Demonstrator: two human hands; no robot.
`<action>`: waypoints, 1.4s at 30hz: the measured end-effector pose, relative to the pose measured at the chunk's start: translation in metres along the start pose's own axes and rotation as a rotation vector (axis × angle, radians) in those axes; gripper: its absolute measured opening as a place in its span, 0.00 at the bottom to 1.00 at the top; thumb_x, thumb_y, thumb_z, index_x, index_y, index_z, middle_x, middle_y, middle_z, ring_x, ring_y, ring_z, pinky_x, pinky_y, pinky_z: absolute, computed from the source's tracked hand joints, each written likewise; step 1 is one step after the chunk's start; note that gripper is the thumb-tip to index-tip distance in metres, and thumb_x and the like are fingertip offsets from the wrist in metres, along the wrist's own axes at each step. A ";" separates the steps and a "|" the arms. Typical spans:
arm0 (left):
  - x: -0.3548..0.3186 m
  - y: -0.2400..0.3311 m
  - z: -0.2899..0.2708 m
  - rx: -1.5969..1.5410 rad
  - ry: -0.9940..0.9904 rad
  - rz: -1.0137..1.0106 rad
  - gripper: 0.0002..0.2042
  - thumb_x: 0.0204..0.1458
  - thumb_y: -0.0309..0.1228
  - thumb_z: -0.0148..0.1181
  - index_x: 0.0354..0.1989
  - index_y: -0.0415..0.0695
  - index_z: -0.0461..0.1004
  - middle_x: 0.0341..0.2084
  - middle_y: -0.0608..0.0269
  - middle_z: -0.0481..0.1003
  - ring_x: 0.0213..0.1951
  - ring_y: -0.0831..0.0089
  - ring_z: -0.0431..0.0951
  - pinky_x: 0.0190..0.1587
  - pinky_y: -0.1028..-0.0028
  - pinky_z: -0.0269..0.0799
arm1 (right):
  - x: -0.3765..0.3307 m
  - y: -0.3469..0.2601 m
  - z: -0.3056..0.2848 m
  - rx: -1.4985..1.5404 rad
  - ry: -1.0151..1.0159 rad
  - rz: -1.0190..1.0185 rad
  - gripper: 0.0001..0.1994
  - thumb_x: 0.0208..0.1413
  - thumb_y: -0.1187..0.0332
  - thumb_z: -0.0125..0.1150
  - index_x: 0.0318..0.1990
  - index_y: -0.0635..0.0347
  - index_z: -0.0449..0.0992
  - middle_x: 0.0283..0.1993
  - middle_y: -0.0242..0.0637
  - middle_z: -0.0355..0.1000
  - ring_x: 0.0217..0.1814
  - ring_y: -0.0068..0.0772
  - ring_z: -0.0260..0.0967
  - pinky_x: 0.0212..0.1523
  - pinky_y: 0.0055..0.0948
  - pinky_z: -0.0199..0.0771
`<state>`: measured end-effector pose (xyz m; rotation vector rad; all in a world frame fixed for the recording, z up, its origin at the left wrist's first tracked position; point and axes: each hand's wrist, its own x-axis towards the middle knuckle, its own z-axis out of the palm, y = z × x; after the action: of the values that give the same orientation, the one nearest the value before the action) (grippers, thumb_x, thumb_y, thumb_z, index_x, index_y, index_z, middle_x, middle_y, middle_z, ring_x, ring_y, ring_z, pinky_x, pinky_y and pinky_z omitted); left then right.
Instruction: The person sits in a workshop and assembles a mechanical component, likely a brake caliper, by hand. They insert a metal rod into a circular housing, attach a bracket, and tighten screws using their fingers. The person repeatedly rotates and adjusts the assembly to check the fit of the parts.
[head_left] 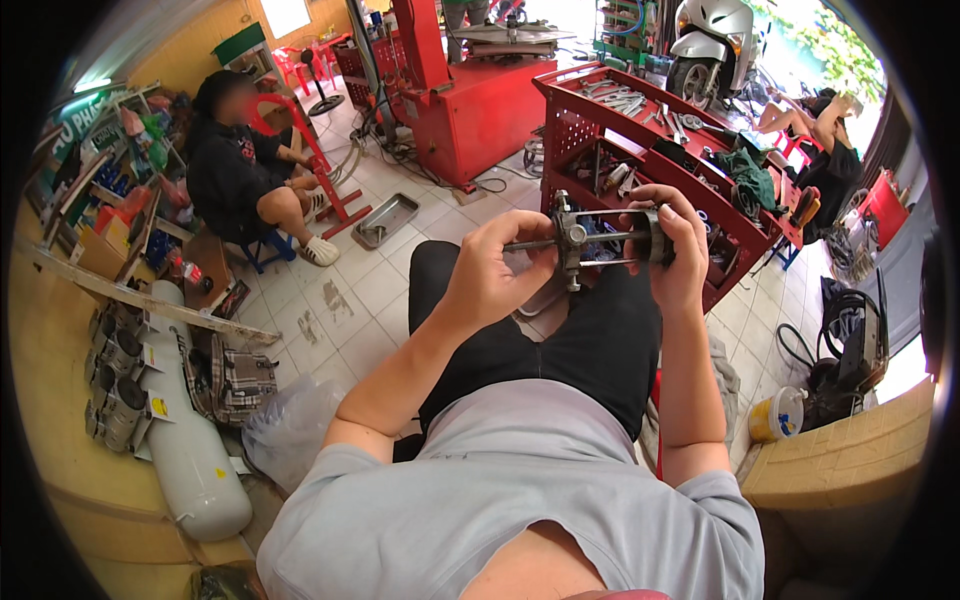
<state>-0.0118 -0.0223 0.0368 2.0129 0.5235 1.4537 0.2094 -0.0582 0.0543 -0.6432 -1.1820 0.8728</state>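
Above my lap I hold a metal tool that looks like a puller (574, 236), with a crosspiece, a long thin rod on its left and parallel rods running right. My left hand (500, 265) is closed around the thin rod, thumb and fingers pinching it next to the crosspiece. At the tool's other end is a dark round metal part (655, 240), and my right hand (682, 250) grips it with the fingers curled over its top. Whether this part is fixed to the rods or only sits between them, I cannot tell.
Ahead to the right stands a red tool cart (575, 150) holding several wrenches. A person (240, 160) sits at the left near a metal tray (385, 222) on the tiled floor. A red machine (480, 120) stands beyond; a grey cylinder tank (195, 450) is at lower left.
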 end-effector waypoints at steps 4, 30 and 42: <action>-0.001 0.004 0.000 -0.003 -0.039 -0.025 0.11 0.50 0.24 0.64 0.42 0.35 0.74 0.33 0.58 0.79 0.37 0.75 0.79 0.43 0.74 0.74 | -0.001 -0.001 -0.001 -0.021 -0.004 -0.009 0.17 0.57 0.62 0.51 0.46 0.67 0.73 0.35 0.41 0.74 0.20 0.22 0.70 0.16 0.18 0.65; -0.004 -0.007 0.003 -0.030 -0.029 -0.086 0.08 0.52 0.25 0.62 0.39 0.35 0.77 0.29 0.67 0.77 0.31 0.84 0.72 0.34 0.81 0.67 | -0.005 -0.003 -0.002 -0.097 -0.016 -0.111 0.14 0.55 0.66 0.52 0.45 0.65 0.72 0.35 0.38 0.74 0.22 0.18 0.68 0.20 0.16 0.63; -0.006 -0.017 0.006 -0.265 -0.084 -0.215 0.10 0.56 0.27 0.61 0.42 0.34 0.77 0.34 0.66 0.77 0.35 0.85 0.72 0.37 0.82 0.69 | -0.008 -0.004 -0.002 -0.204 -0.014 -0.181 0.13 0.51 0.68 0.54 0.41 0.67 0.72 0.36 0.32 0.69 0.35 0.18 0.65 0.31 0.17 0.65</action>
<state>-0.0079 -0.0150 0.0197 1.7436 0.4688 1.2338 0.2113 -0.0670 0.0533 -0.6831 -1.3305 0.6104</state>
